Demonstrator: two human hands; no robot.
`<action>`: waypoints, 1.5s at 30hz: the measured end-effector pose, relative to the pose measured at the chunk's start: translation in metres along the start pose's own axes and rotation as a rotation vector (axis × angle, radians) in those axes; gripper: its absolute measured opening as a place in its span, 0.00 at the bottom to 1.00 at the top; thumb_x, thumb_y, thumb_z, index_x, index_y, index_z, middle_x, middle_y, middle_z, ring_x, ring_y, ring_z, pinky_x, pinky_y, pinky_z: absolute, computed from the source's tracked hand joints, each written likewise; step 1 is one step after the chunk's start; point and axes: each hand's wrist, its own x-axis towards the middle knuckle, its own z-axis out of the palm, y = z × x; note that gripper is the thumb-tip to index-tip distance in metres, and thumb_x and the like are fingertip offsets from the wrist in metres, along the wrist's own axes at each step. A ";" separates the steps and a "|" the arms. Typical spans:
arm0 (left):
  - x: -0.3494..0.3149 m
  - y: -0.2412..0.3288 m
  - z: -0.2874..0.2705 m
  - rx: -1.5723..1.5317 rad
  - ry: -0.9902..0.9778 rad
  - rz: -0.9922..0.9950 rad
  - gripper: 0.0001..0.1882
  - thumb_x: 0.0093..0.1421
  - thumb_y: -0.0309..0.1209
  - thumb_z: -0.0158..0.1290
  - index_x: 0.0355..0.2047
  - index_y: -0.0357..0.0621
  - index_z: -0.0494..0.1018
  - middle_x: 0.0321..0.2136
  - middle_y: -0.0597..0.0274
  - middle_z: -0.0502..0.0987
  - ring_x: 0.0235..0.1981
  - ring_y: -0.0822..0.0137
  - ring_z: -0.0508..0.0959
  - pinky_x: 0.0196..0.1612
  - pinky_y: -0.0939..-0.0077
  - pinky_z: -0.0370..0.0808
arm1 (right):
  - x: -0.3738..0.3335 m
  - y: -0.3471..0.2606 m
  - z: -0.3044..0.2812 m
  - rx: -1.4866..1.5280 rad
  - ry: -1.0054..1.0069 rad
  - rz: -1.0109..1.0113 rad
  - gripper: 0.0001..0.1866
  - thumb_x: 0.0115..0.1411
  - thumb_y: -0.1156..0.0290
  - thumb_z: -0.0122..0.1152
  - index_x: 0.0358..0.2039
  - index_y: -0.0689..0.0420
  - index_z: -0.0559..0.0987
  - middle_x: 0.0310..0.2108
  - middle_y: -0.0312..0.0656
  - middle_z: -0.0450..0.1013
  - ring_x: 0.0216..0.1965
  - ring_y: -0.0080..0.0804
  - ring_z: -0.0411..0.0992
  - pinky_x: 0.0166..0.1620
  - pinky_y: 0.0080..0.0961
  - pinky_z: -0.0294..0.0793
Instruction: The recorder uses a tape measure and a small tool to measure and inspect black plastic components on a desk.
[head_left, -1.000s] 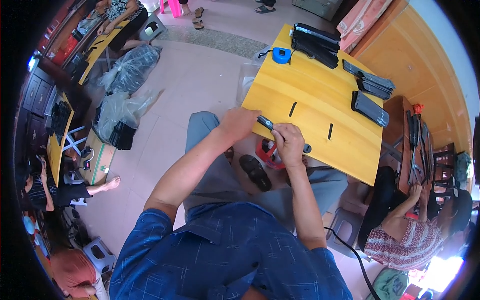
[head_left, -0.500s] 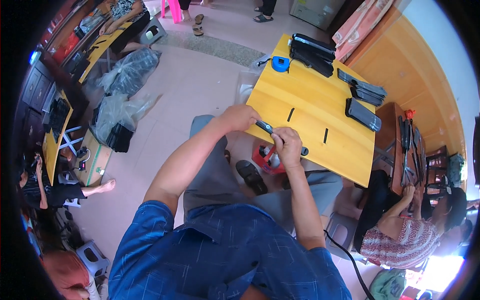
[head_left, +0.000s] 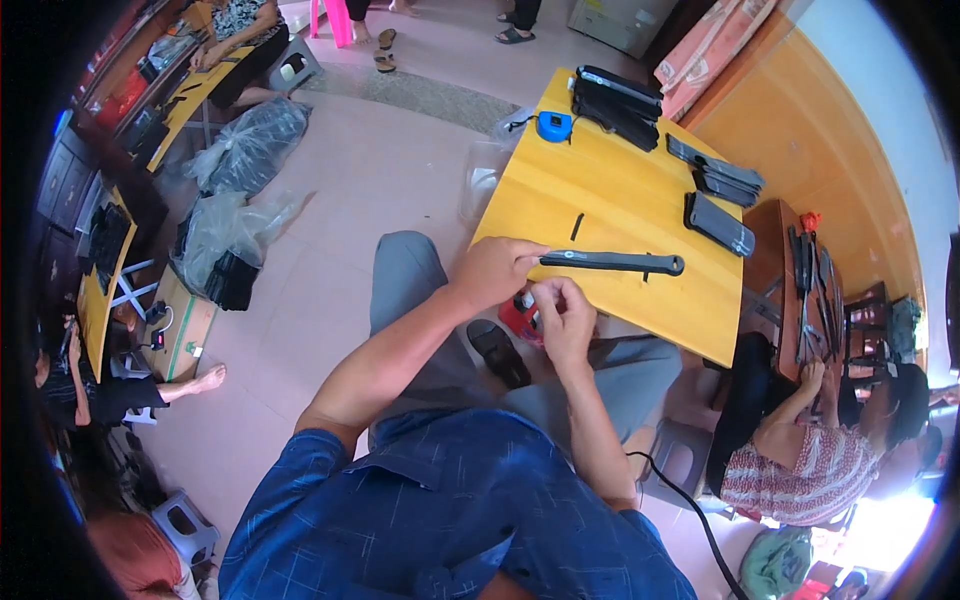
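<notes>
My left hand [head_left: 498, 272] grips the near end of a long, flat black strip [head_left: 612, 262] that lies across the front part of a yellow table [head_left: 620, 215]. My right hand [head_left: 562, 312] sits just below the table's front edge, fingers pinched together on something too small to make out, close to the left hand. Both forearms come up from my blue shirt over my grey trousers. A short black piece [head_left: 577, 226] lies on the table beyond the strip.
Stacks of black strips [head_left: 615, 103] [head_left: 716, 222] and a blue tape measure [head_left: 551, 125] sit at the table's far side. A seated person in a striped top [head_left: 800, 460] works at a side bench with tools [head_left: 810, 280]. Plastic bags [head_left: 232, 235] lie on the floor to the left.
The long black strip has come out from between my hands and now lies flat across the table, held at its left end. My right hand has dropped below the table edge.
</notes>
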 end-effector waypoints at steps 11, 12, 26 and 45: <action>-0.014 0.017 0.008 -0.042 -0.033 0.145 0.13 0.64 0.30 0.52 0.42 0.44 0.85 0.31 0.50 0.84 0.31 0.53 0.85 0.38 0.63 0.81 | -0.004 0.015 -0.001 0.295 -0.024 0.166 0.12 0.74 0.65 0.53 0.39 0.60 0.79 0.28 0.35 0.79 0.28 0.22 0.75 0.33 0.22 0.75; -0.013 0.017 0.006 -0.030 -0.079 0.158 0.13 0.64 0.30 0.52 0.43 0.44 0.85 0.31 0.51 0.84 0.32 0.53 0.85 0.39 0.63 0.80 | -0.004 0.011 -0.006 0.293 -0.021 0.173 0.12 0.74 0.65 0.53 0.39 0.60 0.79 0.28 0.35 0.79 0.28 0.22 0.75 0.33 0.22 0.75; -0.018 0.031 -0.021 0.009 -0.381 0.235 0.18 0.61 0.42 0.58 0.43 0.41 0.79 0.33 0.47 0.83 0.36 0.49 0.83 0.41 0.60 0.78 | -0.009 0.008 -0.039 0.331 -0.304 0.261 0.10 0.69 0.70 0.53 0.32 0.59 0.79 0.21 0.32 0.74 0.23 0.18 0.71 0.29 0.21 0.70; -0.028 0.057 -0.021 -0.001 -0.551 0.497 0.08 0.64 0.35 0.53 0.30 0.48 0.76 0.22 0.57 0.79 0.26 0.50 0.81 0.32 0.58 0.76 | -0.009 -0.039 -0.079 0.640 -0.778 0.369 0.29 0.73 0.45 0.48 0.39 0.62 0.79 0.30 0.37 0.74 0.29 0.25 0.72 0.36 0.24 0.73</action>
